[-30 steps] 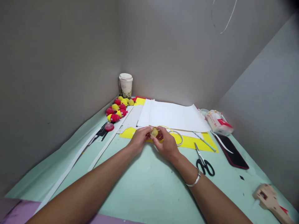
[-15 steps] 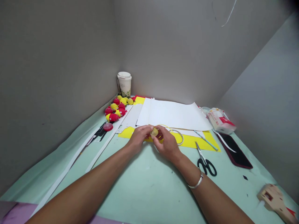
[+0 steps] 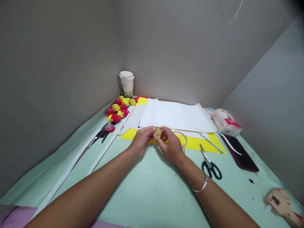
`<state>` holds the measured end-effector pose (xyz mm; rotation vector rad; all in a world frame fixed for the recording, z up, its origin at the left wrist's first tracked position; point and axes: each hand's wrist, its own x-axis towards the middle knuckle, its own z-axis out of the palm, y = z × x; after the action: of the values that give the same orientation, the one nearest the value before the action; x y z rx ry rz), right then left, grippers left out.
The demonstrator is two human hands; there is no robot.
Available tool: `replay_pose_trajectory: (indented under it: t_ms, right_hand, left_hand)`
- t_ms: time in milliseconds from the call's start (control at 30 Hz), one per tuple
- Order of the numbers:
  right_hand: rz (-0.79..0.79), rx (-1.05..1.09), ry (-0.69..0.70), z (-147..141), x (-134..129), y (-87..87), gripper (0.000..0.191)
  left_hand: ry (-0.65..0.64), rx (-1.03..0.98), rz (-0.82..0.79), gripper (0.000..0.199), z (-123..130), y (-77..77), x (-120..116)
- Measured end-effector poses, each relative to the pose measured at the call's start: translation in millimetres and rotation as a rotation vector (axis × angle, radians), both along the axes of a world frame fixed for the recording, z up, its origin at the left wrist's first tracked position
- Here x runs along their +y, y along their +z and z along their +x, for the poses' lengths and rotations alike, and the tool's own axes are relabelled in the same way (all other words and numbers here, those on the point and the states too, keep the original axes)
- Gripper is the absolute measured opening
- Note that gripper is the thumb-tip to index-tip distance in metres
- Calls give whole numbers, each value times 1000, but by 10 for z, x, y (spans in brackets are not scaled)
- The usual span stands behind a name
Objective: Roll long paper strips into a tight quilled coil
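Observation:
Between my two hands is a small round coil of yellow ridged paper [image 3: 157, 132], its flat spiral side facing me. My left hand [image 3: 142, 139] pinches its left edge between thumb and fingers. From the other side, my right hand [image 3: 171, 143] grips it, thumb below and fingers curled behind. A thin yellow strip [image 3: 172, 128] arcs out past the right fingers, perhaps joined to the coil; the join is hidden. Just beyond the right hand lies a loop of pale strip [image 3: 185, 139]. Under both hands is a yellow sheet [image 3: 193, 144].
Black-handled scissors [image 3: 210, 164] lie right of my hands. Farther right are a phone [image 3: 242, 155], a tissue pack [image 3: 226, 122] and a glue gun [image 3: 280, 202]. Red and yellow paper figures [image 3: 116, 109] and a lidded cup [image 3: 127, 84] stand back left. A white sheet [image 3: 175, 115] lies behind.
The coil has turned slightly between my fingers, showing more of its flat side. My right fingers have shifted a little. The view has moved slightly.

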<state>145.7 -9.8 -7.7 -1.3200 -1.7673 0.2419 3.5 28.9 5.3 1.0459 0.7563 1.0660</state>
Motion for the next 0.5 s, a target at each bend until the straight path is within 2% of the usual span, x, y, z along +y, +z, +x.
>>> replay_pose_trajectory:
  t_ms: [500]
  right_hand:
    - [16, -32, 40, 28, 0, 26, 31]
  left_hand:
    - [-22, 115, 53, 26, -41, 20, 10]
